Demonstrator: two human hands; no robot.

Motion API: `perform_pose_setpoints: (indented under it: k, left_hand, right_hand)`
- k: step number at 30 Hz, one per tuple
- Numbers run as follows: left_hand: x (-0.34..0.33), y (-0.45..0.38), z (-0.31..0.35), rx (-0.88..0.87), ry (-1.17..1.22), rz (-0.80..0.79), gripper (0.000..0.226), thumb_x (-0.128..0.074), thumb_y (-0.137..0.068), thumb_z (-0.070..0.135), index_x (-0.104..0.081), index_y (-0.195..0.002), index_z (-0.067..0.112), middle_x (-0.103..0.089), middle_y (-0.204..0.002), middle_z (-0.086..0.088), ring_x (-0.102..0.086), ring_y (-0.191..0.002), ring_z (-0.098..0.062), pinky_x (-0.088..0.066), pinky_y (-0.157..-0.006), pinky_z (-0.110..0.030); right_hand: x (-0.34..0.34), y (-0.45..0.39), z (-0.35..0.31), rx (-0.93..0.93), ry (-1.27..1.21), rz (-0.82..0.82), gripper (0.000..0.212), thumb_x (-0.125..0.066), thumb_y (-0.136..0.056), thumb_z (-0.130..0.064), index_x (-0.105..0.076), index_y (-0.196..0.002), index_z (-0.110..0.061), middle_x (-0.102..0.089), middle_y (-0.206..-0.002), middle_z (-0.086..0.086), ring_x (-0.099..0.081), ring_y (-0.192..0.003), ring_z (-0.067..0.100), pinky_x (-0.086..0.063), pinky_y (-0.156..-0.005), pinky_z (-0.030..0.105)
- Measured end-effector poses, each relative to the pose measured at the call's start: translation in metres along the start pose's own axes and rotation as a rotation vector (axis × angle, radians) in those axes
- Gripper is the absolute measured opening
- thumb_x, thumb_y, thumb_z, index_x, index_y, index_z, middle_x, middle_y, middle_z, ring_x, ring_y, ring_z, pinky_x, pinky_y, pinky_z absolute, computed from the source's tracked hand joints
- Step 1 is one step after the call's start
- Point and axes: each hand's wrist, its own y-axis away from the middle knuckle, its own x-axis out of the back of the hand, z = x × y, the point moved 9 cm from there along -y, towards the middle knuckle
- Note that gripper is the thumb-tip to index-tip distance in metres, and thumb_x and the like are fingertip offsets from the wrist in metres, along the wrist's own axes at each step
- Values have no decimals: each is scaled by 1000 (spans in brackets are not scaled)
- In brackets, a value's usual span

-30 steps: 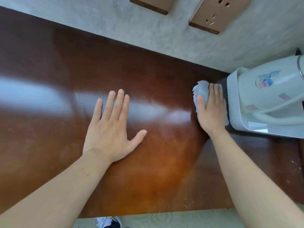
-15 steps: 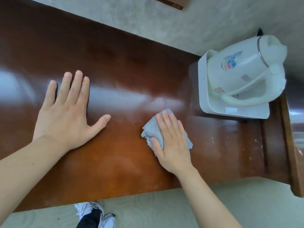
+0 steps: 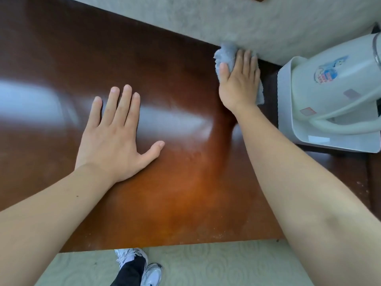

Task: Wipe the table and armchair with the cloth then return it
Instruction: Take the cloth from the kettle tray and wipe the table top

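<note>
The glossy dark brown wooden table (image 3: 175,182) fills most of the view. My right hand (image 3: 239,79) presses a crumpled grey cloth (image 3: 225,53) flat against the tabletop at its far edge, right where it meets the wall. My left hand (image 3: 115,137) lies flat on the table's middle with fingers spread and nothing under it. No armchair is in view.
A white electric kettle (image 3: 338,83) stands on a white tray (image 3: 284,104) at the table's far right, close beside my right hand. A grey textured wall (image 3: 226,19) backs the table. Pale patterned carpet (image 3: 216,265) and my sneakers (image 3: 152,273) lie below the near edge.
My right hand has slid the cloth from the table's near middle back to the far edge by the wall, beside the kettle tray. My left hand stays planted flat.
</note>
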Motion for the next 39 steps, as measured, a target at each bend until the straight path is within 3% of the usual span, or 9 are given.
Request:
perform_pose_setpoints:
  k: [6,13,17,23,26,33,39]
  left_hand:
    - [1,1,1,1,11,-12,103,-10,-89,81,-9,-159,6,-11,-168,-16,-6,-155,-33,-11,-124,-53]
    - [-3,0,0,-1,8,7,103,-9,-88,81,-8,-159,6,-10,-168,-15,-7,-155,-33,-11,-124,-54]
    - [-3,-1,0,-13,26,50,104,-15,-89,81,-13,-158,4,-16,-166,-17,-12,-154,-35,-12,-122,-55]
    - [-4,0,-1,-13,-1,53,104,-15,-88,82,-13,-159,5,-15,-167,-16,-11,-154,-33,-13,-122,-54]
    - [-3,0,-1,-12,-4,57,105,-14,-88,82,-12,-159,6,-15,-167,-15,-10,-154,-33,-12,-122,-54]
    - [-4,0,-3,2,32,77,108,-17,-85,84,-13,-158,4,-15,-167,-15,-9,-154,-33,-11,-122,-55]
    - [-1,1,-2,9,29,104,107,-16,-85,83,-12,-158,4,-14,-167,-15,-9,-154,-32,-10,-123,-54]
  right_hand:
    - [-4,113,-67,381,-53,-86,66,-25,-103,-48,-15,-159,-14,-10,-167,6,0,-154,20,-4,-125,41]
    - [-16,302,-9,295,-56,-131,64,-21,-105,-50,-11,-159,-17,-5,-168,0,-4,-154,21,-8,-123,44]
    - [-14,260,-9,381,-21,-122,66,-27,-103,-51,-17,-159,-17,-12,-167,1,-5,-154,19,-8,-125,44]
    - [3,83,-6,225,-4,-23,68,-28,-102,-48,-18,-158,-12,-16,-166,8,-8,-154,23,-10,-124,43]
    - [4,53,18,186,-34,-55,67,-28,-103,-48,-15,-159,-14,-11,-167,6,-3,-154,20,-6,-124,42]
    - [13,156,98,29,-17,-9,68,-30,-101,-47,-20,-156,-9,-22,-164,9,-13,-152,26,-15,-122,47]
    - [3,296,126,-81,-68,-4,71,-31,-98,-50,-15,-159,-16,-14,-167,2,-1,-154,16,-8,-124,46]
